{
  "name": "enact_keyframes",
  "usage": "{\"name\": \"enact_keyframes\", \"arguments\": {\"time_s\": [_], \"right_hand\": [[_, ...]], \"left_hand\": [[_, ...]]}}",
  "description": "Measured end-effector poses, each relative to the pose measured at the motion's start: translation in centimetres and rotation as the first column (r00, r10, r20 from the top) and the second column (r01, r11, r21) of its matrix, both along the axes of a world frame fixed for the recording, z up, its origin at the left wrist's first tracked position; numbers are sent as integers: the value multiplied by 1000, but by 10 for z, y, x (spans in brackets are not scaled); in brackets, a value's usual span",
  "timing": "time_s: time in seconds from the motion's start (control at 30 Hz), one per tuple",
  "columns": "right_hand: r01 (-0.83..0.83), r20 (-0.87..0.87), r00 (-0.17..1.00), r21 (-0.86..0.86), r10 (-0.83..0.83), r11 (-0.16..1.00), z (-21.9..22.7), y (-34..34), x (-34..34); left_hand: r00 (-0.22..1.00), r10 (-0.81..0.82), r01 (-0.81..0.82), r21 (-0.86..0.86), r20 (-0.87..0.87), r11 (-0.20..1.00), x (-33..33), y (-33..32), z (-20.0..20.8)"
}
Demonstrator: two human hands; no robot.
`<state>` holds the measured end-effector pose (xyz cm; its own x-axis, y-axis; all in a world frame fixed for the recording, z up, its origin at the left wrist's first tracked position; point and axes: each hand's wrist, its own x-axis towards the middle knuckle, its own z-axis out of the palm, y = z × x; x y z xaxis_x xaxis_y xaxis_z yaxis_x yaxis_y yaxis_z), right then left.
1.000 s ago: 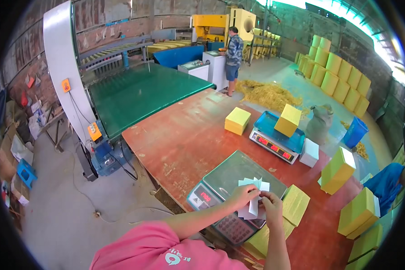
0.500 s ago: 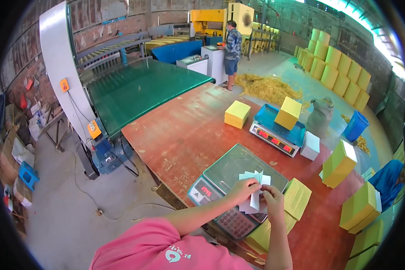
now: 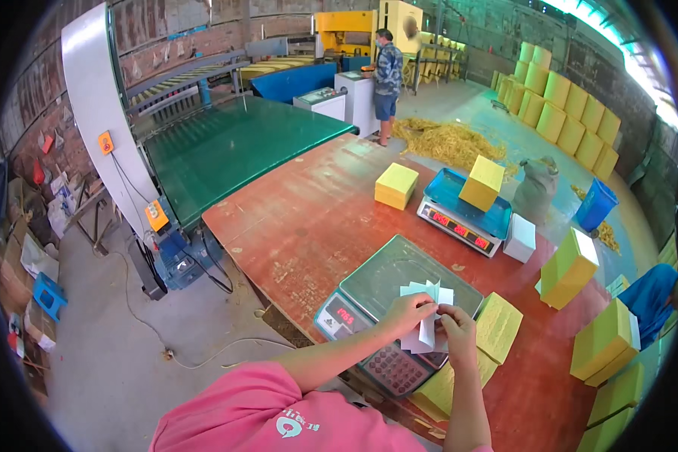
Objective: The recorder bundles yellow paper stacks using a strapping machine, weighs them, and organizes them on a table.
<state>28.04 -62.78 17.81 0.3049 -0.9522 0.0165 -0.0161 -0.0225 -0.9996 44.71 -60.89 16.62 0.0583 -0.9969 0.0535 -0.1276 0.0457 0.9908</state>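
Observation:
Over the pan of a digital scale (image 3: 388, 265), my left hand (image 3: 408, 315) pinches the folded edge of some white paper sheets (image 3: 427, 333). My right hand (image 3: 458, 331) grips the same sheets from the right side, its thumb and fingers closed at their edge. Several sheets lie fanned out under my fingers on the pan. Red digits glow on the scale's display, left of my wrist. Just beyond my right hand, yellow paper stacks (image 3: 499, 328) stand against the scale, and more yellow paper lies under my right forearm.
A second scale (image 3: 459, 226) with a blue tray carries a yellow block (image 3: 482, 183); another yellow block (image 3: 396, 186) is beside it. Yellow stacks (image 3: 569, 270) line the table's right side, near a person in blue (image 3: 652, 297). A green conveyor (image 3: 241, 147) adjoins the red table (image 3: 294, 226).
The reading on the near scale's display has changed. Both hands keep hold of the sheets in nearly the same place, and the view has shifted slightly.

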Motion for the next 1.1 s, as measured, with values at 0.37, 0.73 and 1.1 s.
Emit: {"name": "enact_keyframes", "arguments": {"time_s": [0.37, 0.73, 1.1], "right_hand": [[7, 21, 1000, 23, -7, 1000, 0, 1, -1], [-4, -5, 1000, 19, 4, 1000, -4, -1, -3], [12, 4, 1000, 9, -12, 1000, -2, 2, -1]], "left_hand": [[999, -8, 9, 21, -34, 1000, -1, 2, 4], [1000, -4, 4, -8, 29, 1000, 0, 1, 2], [1000, -4, 4, 70, 5, 998, 0, 2, 5]]}}
